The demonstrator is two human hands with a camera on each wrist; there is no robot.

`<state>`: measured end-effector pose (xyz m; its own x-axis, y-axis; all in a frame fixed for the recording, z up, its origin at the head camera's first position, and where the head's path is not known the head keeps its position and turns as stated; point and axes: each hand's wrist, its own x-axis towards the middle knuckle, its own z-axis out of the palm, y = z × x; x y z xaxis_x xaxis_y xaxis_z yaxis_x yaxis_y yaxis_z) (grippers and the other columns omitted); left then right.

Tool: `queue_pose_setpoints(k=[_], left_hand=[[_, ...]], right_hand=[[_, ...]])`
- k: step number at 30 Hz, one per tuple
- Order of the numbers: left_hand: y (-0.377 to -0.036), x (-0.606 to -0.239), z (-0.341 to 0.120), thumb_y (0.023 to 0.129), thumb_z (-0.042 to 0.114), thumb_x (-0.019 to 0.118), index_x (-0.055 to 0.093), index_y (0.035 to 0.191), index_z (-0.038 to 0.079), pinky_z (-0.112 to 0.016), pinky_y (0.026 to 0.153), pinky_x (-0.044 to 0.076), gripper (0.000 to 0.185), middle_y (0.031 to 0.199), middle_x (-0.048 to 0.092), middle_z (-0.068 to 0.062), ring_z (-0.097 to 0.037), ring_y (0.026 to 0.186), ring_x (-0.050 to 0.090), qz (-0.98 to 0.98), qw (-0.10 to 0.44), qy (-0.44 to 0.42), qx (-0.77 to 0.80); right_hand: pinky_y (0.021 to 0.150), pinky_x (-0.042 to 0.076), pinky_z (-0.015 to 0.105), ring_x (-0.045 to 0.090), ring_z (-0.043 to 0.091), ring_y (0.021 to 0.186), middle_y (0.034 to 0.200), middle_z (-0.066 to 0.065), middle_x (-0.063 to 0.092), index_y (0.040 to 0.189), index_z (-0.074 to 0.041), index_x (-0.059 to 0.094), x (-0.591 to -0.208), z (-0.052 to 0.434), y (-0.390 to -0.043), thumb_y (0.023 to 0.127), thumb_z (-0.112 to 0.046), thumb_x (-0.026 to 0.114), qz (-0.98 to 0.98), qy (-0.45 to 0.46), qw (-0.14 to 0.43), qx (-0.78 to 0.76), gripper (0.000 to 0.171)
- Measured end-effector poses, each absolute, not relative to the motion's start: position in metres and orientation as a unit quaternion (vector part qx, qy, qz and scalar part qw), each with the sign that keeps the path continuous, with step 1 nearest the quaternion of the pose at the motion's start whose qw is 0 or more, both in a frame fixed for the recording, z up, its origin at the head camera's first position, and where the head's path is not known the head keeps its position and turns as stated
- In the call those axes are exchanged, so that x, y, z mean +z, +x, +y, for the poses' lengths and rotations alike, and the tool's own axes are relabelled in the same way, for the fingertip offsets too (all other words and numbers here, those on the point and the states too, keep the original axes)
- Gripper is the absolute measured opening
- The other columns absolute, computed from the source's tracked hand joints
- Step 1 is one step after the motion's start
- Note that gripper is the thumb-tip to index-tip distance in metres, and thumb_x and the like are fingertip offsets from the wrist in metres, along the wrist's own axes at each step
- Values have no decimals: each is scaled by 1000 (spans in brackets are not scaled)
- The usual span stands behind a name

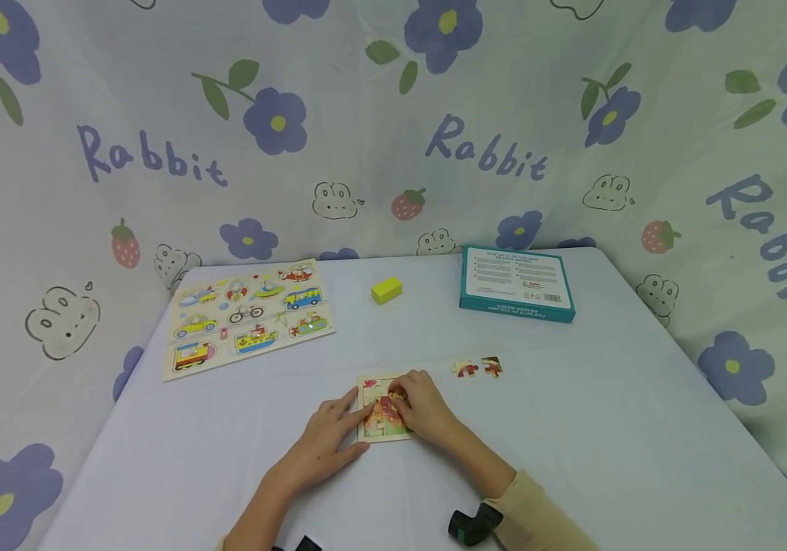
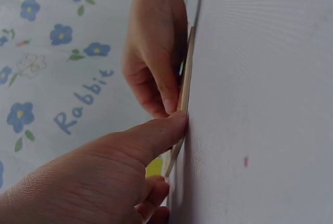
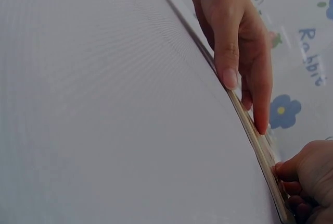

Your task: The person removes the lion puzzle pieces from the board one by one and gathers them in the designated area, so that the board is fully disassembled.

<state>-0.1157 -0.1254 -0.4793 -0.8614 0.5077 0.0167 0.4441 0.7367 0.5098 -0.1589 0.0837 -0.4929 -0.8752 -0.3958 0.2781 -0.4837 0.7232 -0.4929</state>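
Observation:
A small wooden jigsaw board (image 1: 385,440) with a coloured picture lies flat in front of me. My left hand (image 1: 327,440) rests at its left side, fingers mostly straight. Its index fingertip presses on the picture, and the thumb (image 2: 161,130) touches the near edge. Over the board's upper right, my right hand (image 1: 426,409) pinches a small jigsaw piece (image 1: 398,396) between thumb and fingers, largely hidden. In the right wrist view that hand (image 3: 315,177) is bent close over the board's edge. Two loose jigsaw pieces (image 1: 465,370) lie to the right of the board.
A larger vehicle puzzle board (image 1: 248,312) lies at the back left. A yellow block (image 1: 387,290) stands behind the small board. At the back right sits a flat teal box (image 1: 517,283). A white cloth covers the table (image 1: 613,428), backed by a patterned curtain (image 1: 365,138).

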Motion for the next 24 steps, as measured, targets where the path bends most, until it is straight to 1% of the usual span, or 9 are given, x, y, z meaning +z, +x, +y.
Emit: queue_pose_setpoints(k=[4, 10, 15, 24], left_hand=[[-115, -479, -126, 82, 39, 60, 43, 133, 23, -48, 94, 29, 56, 145, 24, -8, -24, 122, 30, 930, 57, 253, 261], [-115, -479, -126, 82, 39, 60, 42, 133, 24, -47, 94, 29, 56, 145, 26, -6, -22, 120, 32, 930, 58, 255, 259], [-114, -479, -127, 82, 39, 60, 42, 133, 25, -47, 94, 30, 56, 145, 25, -4, -22, 120, 32, 930, 64, 253, 260], [-117, -479, -127, 82, 38, 60, 42, 133, 25, -45, 95, 30, 56, 145, 25, -3, -21, 120, 33, 930, 59, 256, 256]], right_hand=[[69, 35, 24, 39, 9, 77, 84, -4, 52, 94, -11, 60, -493, 84, -158, 81, -13, 63, -924, 243, 87, 283, 13], [68, 35, 23, 39, 8, 77, 84, -4, 52, 94, -11, 59, -494, 84, -158, 81, -13, 63, -922, 245, 91, 285, 13], [68, 35, 24, 40, 10, 76, 83, -2, 52, 92, -10, 58, -496, 84, -157, 80, -10, 65, -917, 246, 98, 298, 14], [70, 35, 25, 41, 10, 77, 84, -3, 53, 92, -11, 59, -494, 84, -159, 79, -10, 65, -918, 237, 91, 304, 15]])
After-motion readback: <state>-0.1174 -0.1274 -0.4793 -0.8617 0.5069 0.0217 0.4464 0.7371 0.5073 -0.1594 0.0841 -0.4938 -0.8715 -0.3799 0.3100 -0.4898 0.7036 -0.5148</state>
